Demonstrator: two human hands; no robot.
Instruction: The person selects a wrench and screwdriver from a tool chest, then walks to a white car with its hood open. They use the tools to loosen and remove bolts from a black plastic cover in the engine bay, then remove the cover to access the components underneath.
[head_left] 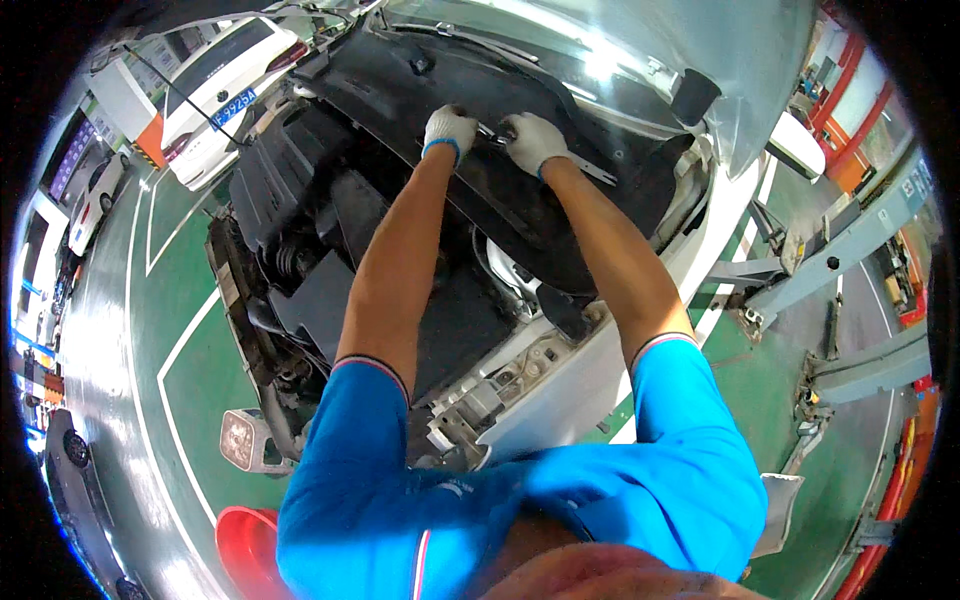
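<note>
Both my arms reach forward over a car's open engine bay, and white knitted gloves cover both hands. My left hand [450, 128] is closed, its fingers at one end of a small shiny metal piece [487, 131]. Close beside it on the right, my right hand [535, 142] is closed around the other end of that piece. A slim silver metal bar [595, 170] sticks out past my right hand; whether it joins the piece between my hands cannot be seen. Beneath both hands lies the black cowl panel [385, 85], below the windshield.
Left of my arms is the black engine cover [290, 180]. A wiper arm [490, 45] crosses the glass. The raised hood [750, 60] hangs at the upper right. A grey lift post [840, 260] stands right, a red bucket [245, 545] lower left, a white car [215, 100] upper left.
</note>
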